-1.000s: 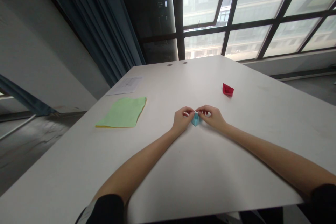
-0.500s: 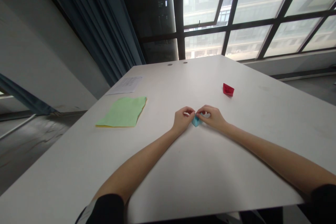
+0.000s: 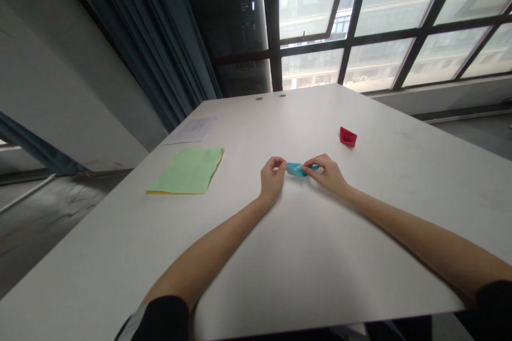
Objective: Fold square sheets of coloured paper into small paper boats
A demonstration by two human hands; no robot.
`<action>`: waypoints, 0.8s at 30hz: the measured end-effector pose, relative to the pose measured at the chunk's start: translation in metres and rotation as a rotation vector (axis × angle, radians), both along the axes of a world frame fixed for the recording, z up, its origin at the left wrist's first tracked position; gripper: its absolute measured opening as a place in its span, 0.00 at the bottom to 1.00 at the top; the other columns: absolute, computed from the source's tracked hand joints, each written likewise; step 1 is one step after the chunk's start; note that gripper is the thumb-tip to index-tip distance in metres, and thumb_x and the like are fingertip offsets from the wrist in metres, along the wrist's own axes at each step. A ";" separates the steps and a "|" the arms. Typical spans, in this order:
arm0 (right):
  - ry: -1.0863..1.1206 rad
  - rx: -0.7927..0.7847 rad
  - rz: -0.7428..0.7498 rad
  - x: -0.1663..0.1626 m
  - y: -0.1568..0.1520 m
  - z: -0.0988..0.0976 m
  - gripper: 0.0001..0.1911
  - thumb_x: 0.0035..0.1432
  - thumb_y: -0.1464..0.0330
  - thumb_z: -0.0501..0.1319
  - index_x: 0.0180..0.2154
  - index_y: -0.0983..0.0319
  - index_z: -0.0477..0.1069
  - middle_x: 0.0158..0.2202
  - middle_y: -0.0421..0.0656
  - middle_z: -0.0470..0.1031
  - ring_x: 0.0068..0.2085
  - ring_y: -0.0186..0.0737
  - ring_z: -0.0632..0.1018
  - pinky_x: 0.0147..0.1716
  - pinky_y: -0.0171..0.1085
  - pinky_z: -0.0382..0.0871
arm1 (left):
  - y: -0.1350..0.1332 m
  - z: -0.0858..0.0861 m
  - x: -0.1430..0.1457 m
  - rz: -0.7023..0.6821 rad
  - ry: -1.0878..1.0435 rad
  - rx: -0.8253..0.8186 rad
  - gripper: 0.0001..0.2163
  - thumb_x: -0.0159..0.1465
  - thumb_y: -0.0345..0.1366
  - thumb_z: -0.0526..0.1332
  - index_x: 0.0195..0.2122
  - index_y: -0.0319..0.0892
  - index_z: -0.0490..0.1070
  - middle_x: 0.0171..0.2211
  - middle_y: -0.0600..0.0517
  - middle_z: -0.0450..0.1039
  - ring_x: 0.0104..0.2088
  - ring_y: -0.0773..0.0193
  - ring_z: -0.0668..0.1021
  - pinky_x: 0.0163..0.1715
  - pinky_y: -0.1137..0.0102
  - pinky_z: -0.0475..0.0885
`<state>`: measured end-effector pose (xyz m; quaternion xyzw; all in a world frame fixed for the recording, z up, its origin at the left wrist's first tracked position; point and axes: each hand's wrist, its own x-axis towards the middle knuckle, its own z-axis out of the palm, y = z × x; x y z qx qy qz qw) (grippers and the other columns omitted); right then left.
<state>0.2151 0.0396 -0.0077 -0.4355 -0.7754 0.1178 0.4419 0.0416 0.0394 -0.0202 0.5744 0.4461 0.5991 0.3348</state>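
Note:
Between my two hands is a folded piece of blue paper (image 3: 295,169), stretched sideways just over the white table (image 3: 256,256). My left hand (image 3: 273,176) pinches its left end between thumb and fingertips. The thumb and fingers of my right hand (image 3: 326,171) are closed on its right part, and a bit of blue shows beyond them. Fingers cover both ends, so the full shape of the paper is partly hidden. Farther back to the right, a small red folded paper boat (image 3: 348,137) rests on the table.
On the left of the table lies a stack of square coloured sheets (image 3: 188,170), green on top with a yellow edge below. Behind it is a white printed sheet (image 3: 192,130). A blue curtain (image 3: 148,37) and windows (image 3: 384,21) stand beyond the table.
My hands have moved apart, the left one leftward and slightly away from me. The blue paper has gone from a compact diamond shape to a long, stretched one.

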 end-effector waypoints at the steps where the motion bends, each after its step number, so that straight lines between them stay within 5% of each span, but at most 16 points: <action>1: 0.001 -0.005 -0.008 0.000 0.000 0.000 0.08 0.52 0.62 0.59 0.28 0.58 0.73 0.27 0.42 0.75 0.33 0.41 0.71 0.37 0.41 0.62 | -0.001 0.001 0.000 0.000 -0.007 0.004 0.05 0.56 0.36 0.56 0.30 0.41 0.65 0.28 0.54 0.67 0.32 0.68 0.71 0.27 0.76 0.67; 7: 0.042 -0.026 -0.010 0.001 0.001 -0.001 0.08 0.52 0.61 0.59 0.29 0.58 0.73 0.28 0.42 0.76 0.34 0.42 0.71 0.36 0.41 0.63 | -0.002 0.003 0.003 -0.067 -0.029 0.003 0.07 0.57 0.38 0.56 0.34 0.41 0.64 0.34 0.51 0.69 0.35 0.67 0.71 0.30 0.75 0.67; 13: 0.242 -0.113 -0.080 0.002 0.008 -0.006 0.11 0.51 0.59 0.59 0.30 0.60 0.72 0.27 0.41 0.75 0.31 0.38 0.71 0.30 0.37 0.62 | 0.001 0.001 0.006 -0.255 -0.210 -0.139 0.21 0.48 0.39 0.66 0.41 0.40 0.63 0.43 0.44 0.68 0.41 0.63 0.73 0.40 0.68 0.69; 18: 0.377 -0.200 -0.046 0.001 0.011 -0.009 0.15 0.49 0.57 0.59 0.29 0.63 0.72 0.25 0.42 0.74 0.26 0.35 0.70 0.23 0.34 0.59 | -0.001 0.004 0.008 -0.386 -0.278 -0.243 0.22 0.43 0.37 0.69 0.39 0.38 0.67 0.41 0.45 0.72 0.40 0.60 0.75 0.43 0.63 0.69; 24: 0.359 -0.230 -0.008 -0.003 0.006 -0.007 0.15 0.47 0.56 0.61 0.29 0.63 0.72 0.26 0.42 0.75 0.26 0.35 0.72 0.24 0.34 0.60 | 0.000 0.005 0.008 -0.371 -0.331 -0.266 0.21 0.41 0.34 0.70 0.37 0.38 0.67 0.38 0.47 0.74 0.37 0.63 0.76 0.43 0.64 0.69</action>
